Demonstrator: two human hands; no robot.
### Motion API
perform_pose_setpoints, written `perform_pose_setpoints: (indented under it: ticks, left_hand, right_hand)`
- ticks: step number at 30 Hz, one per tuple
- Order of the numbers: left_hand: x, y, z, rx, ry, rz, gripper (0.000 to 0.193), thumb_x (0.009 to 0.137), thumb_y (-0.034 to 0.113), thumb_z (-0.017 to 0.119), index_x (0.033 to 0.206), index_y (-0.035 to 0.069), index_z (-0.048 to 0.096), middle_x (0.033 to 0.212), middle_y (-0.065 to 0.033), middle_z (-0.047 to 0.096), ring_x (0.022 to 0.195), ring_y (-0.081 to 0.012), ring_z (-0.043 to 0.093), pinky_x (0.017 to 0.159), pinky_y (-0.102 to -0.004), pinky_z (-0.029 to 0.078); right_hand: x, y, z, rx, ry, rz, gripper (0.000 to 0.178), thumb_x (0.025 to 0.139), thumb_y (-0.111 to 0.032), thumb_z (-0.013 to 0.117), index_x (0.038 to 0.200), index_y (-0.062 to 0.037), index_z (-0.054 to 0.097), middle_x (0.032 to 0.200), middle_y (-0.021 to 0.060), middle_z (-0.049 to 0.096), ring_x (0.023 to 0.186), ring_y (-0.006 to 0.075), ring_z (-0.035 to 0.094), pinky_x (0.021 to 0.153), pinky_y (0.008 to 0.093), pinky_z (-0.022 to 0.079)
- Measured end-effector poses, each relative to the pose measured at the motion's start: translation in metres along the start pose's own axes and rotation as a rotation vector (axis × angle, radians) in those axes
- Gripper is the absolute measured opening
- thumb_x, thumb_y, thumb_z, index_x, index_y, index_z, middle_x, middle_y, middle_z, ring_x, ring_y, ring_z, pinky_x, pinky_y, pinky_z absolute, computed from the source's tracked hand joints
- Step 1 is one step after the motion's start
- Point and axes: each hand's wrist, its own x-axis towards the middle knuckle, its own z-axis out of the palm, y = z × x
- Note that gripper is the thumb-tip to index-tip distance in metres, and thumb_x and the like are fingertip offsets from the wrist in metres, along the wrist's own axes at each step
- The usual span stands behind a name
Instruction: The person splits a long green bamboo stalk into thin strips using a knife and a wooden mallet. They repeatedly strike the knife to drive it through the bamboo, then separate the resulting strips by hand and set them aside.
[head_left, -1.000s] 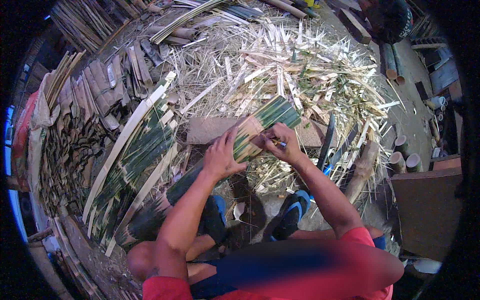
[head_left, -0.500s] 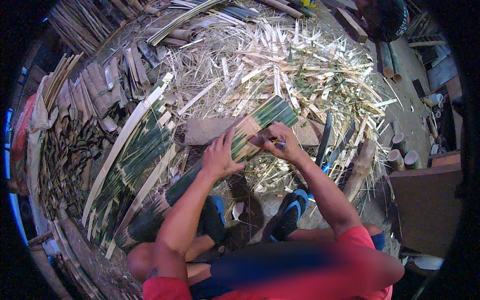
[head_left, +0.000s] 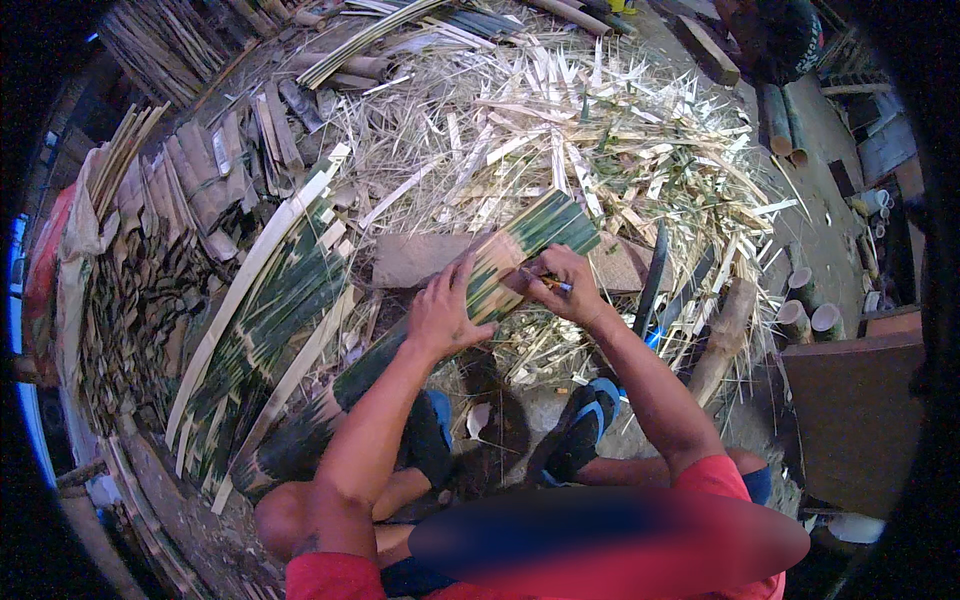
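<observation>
A row of green-skinned bamboo slats (head_left: 550, 225) lies side by side, slanting from my lower left up across a wooden plank (head_left: 400, 262). Pale scraped patches show along the slats. My left hand (head_left: 443, 312) rests flat across them, fingers stretched and thumb apart. Close to its right, my right hand (head_left: 568, 283) pinches a thin pen-like tool (head_left: 556, 284) low against the slats' right edge. The tool's tip is hidden by my fingers and shadow. A second set of green bamboo slats (head_left: 290, 290) leans to the left.
Beyond the plank spreads a heap of pale bamboo shavings (head_left: 600, 120). Two dark long blades, one a machete-like blade (head_left: 654, 280), stand right of my hand beside a log (head_left: 725, 335). Split bamboo pieces (head_left: 150, 290) are stacked at left; cut bamboo tubes (head_left: 797, 320) stand at right.
Both hands stay at nearly the same place on the slats. The tool in my right hand has tilted slightly. The whole view has shifted a little.
</observation>
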Motion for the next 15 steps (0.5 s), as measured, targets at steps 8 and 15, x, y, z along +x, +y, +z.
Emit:
perform_pose_setpoints:
  ticks: [8, 15]
  left_hand:
    - [-0.0004, 0.0024, -0.0019, 0.019, -0.042, -0.048, 0.122, 0.065, 0.052, 0.084, 0.159, 0.021, 0.013, 0.152, -0.018, 0.039, 0.135, -0.0394, 0.045, 0.108, -0.053, 0.043]
    - [-0.0016, 0.0021, -0.0016, 0.014, -0.01, -0.015, 0.12, 0.064, 0.052, 0.084, 0.159, 0.02, 0.016, 0.152, -0.0176, 0.039, 0.136, -0.0391, 0.044, 0.109, -0.0529, 0.042]
  right_hand:
    - [0.0015, -0.003, -0.0041, 0.028, -0.03, 0.028, 0.013, 0.077, -0.013, 0.07, 0.082, -0.0064, 0.06, 0.078, 0.0103, 0.059, 0.074, 0.0303, 0.055, 0.071, 0.0378, 0.043]
    - [0.0006, -0.0048, -0.0029, 0.016, 0.074, 0.003, 0.016, 0.079, -0.015, 0.069, 0.081, -0.0055, 0.058, 0.075, 0.0106, 0.057, 0.07, 0.029, 0.055, 0.066, 0.0386, 0.045]
